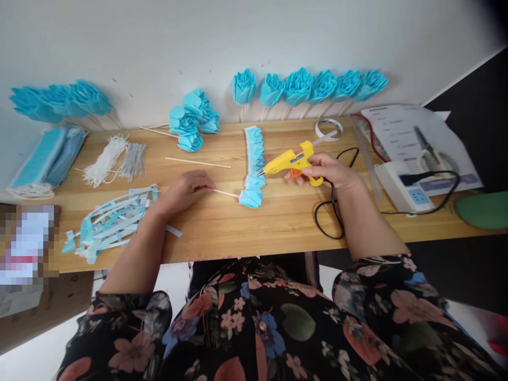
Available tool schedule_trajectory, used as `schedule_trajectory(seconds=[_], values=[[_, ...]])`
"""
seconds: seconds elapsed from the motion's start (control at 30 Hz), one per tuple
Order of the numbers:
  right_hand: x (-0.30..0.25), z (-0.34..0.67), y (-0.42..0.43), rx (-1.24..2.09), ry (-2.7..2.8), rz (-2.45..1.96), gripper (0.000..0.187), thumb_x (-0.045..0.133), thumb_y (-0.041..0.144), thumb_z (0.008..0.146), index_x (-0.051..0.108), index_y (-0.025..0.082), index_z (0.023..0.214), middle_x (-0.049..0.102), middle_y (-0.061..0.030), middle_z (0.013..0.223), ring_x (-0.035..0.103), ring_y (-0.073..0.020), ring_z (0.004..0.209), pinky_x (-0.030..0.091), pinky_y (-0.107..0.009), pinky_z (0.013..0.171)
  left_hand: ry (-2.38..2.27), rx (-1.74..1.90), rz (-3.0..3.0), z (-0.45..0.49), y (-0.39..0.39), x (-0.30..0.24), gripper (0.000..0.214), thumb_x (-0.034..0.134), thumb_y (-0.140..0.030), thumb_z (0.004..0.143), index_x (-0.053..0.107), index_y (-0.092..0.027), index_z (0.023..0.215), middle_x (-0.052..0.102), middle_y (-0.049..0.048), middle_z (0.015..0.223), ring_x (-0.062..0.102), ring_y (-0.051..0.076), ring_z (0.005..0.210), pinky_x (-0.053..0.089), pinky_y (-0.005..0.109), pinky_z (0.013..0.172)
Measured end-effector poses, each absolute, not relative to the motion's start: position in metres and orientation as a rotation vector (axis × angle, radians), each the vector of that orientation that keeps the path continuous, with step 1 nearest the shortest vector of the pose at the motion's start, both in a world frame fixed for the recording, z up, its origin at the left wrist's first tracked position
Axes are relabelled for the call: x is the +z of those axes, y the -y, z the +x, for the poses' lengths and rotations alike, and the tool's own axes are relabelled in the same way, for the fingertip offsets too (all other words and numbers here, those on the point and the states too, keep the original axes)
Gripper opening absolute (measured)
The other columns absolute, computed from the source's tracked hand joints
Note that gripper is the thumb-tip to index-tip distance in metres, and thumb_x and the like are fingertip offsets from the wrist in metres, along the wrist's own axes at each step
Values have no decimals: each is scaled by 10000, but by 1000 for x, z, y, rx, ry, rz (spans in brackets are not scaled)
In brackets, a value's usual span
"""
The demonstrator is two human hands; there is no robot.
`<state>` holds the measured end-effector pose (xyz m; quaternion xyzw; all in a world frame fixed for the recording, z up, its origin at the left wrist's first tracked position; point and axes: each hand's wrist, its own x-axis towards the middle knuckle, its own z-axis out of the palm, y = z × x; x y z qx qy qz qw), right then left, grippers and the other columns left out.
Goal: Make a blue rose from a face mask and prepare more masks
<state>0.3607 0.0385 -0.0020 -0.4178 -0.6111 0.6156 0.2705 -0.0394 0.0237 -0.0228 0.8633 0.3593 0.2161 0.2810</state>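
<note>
Right hand (329, 172) is closed around a yellow plastic glue gun (289, 161), its tip almost touching a folded blue strip (254, 159). Left hand (184, 190) pinches a thin wooden stick (226, 193) stuck in the strip's near end. Hot glue could drip or burn a finger, because the tip is so close. It all lies on a light wooden table (278, 222) by a white wall (159, 42).
</note>
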Motion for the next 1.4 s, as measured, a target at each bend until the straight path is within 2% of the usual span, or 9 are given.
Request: schedule_trajectory(seconds=[0.2, 0.4, 0.7, 0.87, 1.07, 1.4], values=[[0, 359, -39, 1666, 1670, -1111, 425, 842, 576, 678, 767, 188, 835, 714, -83, 759, 589, -154, 627, 462, -269, 490, -1058, 583, 2230, -38, -21, -24, 189, 580, -305, 925, 686, -153, 888, 677, 57, 868, 629, 166, 784, 490, 273, 722], [-6, 362, -40, 1688, 1668, -1077, 437, 858, 547, 670, 780, 176, 888, 763, -107, 906, 602, -143, 644, 452, -257, 489, -1070, 547, 2257, -37, -21, -22, 171, 578, -277, 897, 692, -152, 873, 677, 58, 869, 631, 173, 799, 489, 280, 733], [-11, 365, -42, 1738, 1707, -1153, 398, 859, 512, 687, 778, 217, 942, 773, -74, 963, 623, -140, 661, 474, -259, 528, -974, 580, 2310, -38, -23, -23, 215, 577, -297, 948, 697, -152, 846, 681, 60, 833, 622, 166, 786, 474, 283, 731], [-9, 365, -42, 1732, 1743, -1220, 416, 850, 510, 680, 761, 183, 922, 754, -74, 859, 631, -151, 663, 478, -270, 553, -910, 602, 2335, -39, -25, -25, 216, 575, -296, 961, 696, -167, 837, 691, 57, 820, 620, 176, 805, 477, 296, 752], [-8, 363, -41, 1744, 1788, -1213, 433, 835, 516, 694, 757, 186, 962, 771, -90, 979, 655, -155, 701, 490, -269, 568, -917, 595, 2343, -39, -26, -25, 216, 578, -296, 962, 701, -166, 841, 689, 60, 836, 625, 180, 814, 483, 300, 753], [-14, 360, -42, 1697, 1890, -1211, 424, 800, 498, 753, 745, 194, 1044, 773, -81, 1045, 683, -174, 787, 527, -278, 634, -886, 625, 2363, -38, -26, -25, 205, 579, -264, 966, 695, -167, 828, 685, 57, 824, 621, 170, 798, 484, 292, 743]])
